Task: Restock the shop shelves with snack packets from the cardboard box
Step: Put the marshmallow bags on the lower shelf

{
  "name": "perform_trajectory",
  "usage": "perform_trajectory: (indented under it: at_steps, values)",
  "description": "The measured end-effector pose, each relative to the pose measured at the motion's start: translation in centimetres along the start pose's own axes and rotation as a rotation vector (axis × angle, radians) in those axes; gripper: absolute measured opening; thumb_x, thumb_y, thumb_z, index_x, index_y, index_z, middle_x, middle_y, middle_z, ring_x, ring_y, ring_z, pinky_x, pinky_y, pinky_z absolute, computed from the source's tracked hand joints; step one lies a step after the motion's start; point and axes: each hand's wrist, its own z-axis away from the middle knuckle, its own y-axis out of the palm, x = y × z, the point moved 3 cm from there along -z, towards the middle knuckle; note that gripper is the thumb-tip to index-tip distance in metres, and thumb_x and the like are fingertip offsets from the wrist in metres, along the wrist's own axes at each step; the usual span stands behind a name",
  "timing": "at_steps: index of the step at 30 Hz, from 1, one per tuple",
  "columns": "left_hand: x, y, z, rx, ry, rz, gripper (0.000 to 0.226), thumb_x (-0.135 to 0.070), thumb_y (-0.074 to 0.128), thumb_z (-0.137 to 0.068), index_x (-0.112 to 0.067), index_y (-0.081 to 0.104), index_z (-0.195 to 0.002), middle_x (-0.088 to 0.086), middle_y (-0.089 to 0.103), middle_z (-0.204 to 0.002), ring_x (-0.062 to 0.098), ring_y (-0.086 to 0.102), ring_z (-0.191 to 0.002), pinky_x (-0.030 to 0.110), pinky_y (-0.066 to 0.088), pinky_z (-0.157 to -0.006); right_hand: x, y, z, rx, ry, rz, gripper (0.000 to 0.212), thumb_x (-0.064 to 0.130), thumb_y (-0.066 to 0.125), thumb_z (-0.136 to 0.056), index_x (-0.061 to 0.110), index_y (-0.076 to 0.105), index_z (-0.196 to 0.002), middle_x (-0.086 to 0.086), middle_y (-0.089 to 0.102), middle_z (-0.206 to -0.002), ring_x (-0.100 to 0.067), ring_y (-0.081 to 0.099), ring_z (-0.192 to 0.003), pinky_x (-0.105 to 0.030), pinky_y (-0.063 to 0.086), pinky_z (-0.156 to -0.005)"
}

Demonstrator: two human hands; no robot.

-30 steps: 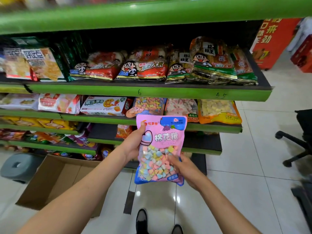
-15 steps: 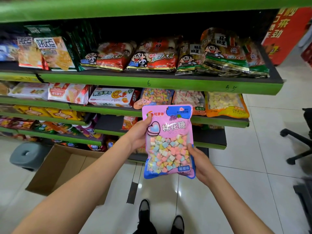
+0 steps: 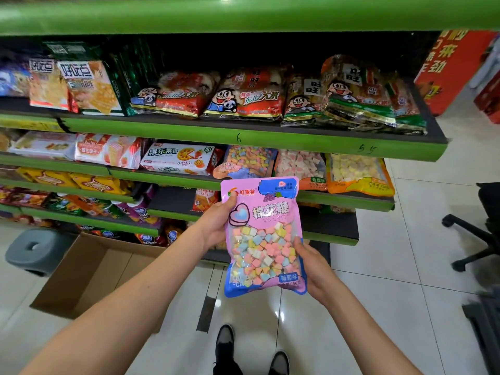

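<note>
A pink and blue marshmallow packet (image 3: 263, 236) full of pastel pieces is held upright in front of the green shelves (image 3: 243, 136). My left hand (image 3: 215, 226) grips its upper left edge, thumb on the front. My right hand (image 3: 311, 263) grips its lower right edge. Just above the packet, on the second shelf, lie similar marshmallow packets (image 3: 247, 161). The open cardboard box (image 3: 89, 274) sits on the floor at the lower left, under my left forearm.
Rice cracker bags (image 3: 243, 96) fill the top shelf, wafers and biscuits (image 3: 176, 158) the left of the second. A grey stool (image 3: 35, 250) stands left of the box, a black office chair (image 3: 479, 234) at right, red cartons (image 3: 454, 66) behind. My shoes (image 3: 224, 347) are on the tiled floor.
Both hands have raised the marshmallow packet slightly toward the second shelf, and the view has shifted closer to the shelves.
</note>
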Motion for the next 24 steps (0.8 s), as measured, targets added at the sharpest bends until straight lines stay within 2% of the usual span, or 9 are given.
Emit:
perform_trajectory:
  at_steps: [5, 10, 12, 17, 22, 24]
  values:
    - [-0.4, 0.2, 0.6, 0.038, -0.022, 0.047, 0.043, -0.039, 0.051, -0.101, -0.011, 0.059, -0.133, 0.017, 0.067, -0.127, 0.035, 0.064, -0.118, 0.053, 0.052, -0.097, 0.5, 0.2, -0.1, -0.005, -0.008, -0.016, 0.037, 0.043, 0.047, -0.1, 0.016, 0.062, -0.121, -0.013, 0.073, -0.114, -0.037, 0.071, -0.099, -0.044, 0.059, -0.062]
    - [2.0, 0.6, 1.7, 0.078, -0.075, -0.134, 0.037, -0.026, 0.059, -0.097, -0.01, 0.057, -0.13, 0.015, 0.07, -0.122, 0.033, 0.067, -0.113, 0.05, 0.056, -0.091, 1.8, 0.3, -1.2, -0.018, -0.024, -0.097, 0.035, 0.04, 0.047, -0.101, 0.016, 0.063, -0.122, -0.016, 0.071, -0.116, -0.038, 0.07, -0.103, -0.053, 0.058, -0.073]
    - [3.1, 0.7, 2.2, 0.096, -0.117, -0.116, 0.034, -0.019, 0.064, -0.093, -0.011, 0.059, -0.126, 0.016, 0.071, -0.12, 0.033, 0.069, -0.109, 0.046, 0.06, -0.082, 2.7, 0.4, -2.0, -0.038, -0.049, -0.118, 0.034, 0.039, 0.046, -0.102, 0.016, 0.063, -0.121, -0.017, 0.072, -0.115, -0.039, 0.07, -0.102, -0.053, 0.058, -0.073]
    - [3.4, 0.7, 2.7, 0.09, -0.121, -0.091, 0.051, -0.01, 0.076, -0.076, -0.005, 0.06, -0.123, 0.019, 0.072, -0.114, 0.033, 0.072, -0.102, 0.041, 0.061, -0.073, 4.7, 0.6, -3.7, -0.145, -0.108, -0.034, 0.029, 0.032, 0.047, -0.103, 0.014, 0.065, -0.115, -0.015, 0.075, -0.105, -0.035, 0.073, -0.095, -0.053, 0.059, -0.075]
    - [2.4, 0.3, 2.1, 0.077, -0.122, -0.159, 0.039, -0.005, 0.073, -0.084, -0.005, 0.063, -0.121, 0.016, 0.073, -0.113, 0.03, 0.072, -0.101, 0.038, 0.061, -0.075, 4.0, 0.3, -4.3, -0.168, -0.083, -0.062, 0.024, 0.018, 0.048, -0.101, 0.003, 0.06, -0.116, -0.022, 0.073, -0.106, -0.038, 0.072, -0.094, -0.048, 0.059, -0.071]
    - [2.6, 0.0, 1.8, 0.084, -0.131, -0.225, 0.035, -0.006, 0.073, -0.085, -0.008, 0.065, -0.118, 0.012, 0.074, -0.112, 0.027, 0.072, -0.102, 0.037, 0.061, -0.078, 2.8, -0.3, -4.3, -0.196, -0.079, -0.108, 0.024, 0.015, 0.049, -0.099, 0.001, 0.059, -0.116, -0.023, 0.071, -0.11, -0.041, 0.07, -0.099, -0.053, 0.057, -0.08]
